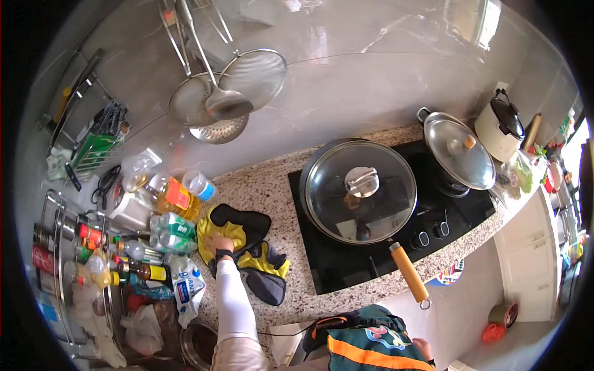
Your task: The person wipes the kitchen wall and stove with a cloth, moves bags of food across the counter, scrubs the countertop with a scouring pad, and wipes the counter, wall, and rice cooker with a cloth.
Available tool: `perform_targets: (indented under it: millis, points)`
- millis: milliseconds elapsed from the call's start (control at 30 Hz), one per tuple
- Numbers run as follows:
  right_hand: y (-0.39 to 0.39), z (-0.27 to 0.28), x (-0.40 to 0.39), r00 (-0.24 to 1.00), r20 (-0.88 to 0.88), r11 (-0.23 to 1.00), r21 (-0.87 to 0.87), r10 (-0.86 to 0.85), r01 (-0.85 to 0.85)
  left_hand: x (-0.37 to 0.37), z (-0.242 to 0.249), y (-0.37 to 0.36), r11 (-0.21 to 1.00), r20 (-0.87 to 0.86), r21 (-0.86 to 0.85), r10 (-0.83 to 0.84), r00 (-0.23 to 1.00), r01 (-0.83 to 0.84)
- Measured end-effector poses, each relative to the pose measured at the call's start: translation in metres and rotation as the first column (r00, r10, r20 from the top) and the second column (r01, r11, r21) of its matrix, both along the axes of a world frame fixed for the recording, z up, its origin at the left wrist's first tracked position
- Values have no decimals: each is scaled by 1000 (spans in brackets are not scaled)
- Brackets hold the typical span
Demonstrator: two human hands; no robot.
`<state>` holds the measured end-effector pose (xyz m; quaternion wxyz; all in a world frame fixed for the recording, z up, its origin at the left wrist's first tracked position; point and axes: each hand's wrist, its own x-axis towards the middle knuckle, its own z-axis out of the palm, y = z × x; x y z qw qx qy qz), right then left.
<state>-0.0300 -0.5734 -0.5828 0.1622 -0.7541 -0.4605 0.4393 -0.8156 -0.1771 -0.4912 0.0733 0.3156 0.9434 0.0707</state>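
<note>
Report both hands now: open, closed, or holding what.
Left hand: resting on the yellow and black cloth on the counter; its grip cannot be told.
Right hand: low by the body, holding nothing visible; open or closed cannot be told.

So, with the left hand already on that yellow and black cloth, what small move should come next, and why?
Probably close the left hand on the yellow and black cloth and draw it away from the bottles. The hand rests on the cloth's left edge, the cloth lies bunched on the counter beside those bottles, and the right hand hangs low by the body, away from the counter.
</note>
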Motion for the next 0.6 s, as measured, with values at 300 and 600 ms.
perform_targets:
  millis: [300, 600]
  points:
    - [94, 55, -46, 874, -232, 876, -344, -428, 338, 105, 75, -74, 967, 72, 65, 244, 967, -248]
    - [89, 54, -59, 946, -254, 952, -279, -202, 129, 261, 69, -118, 949, -95, 85, -297, 950, 305]
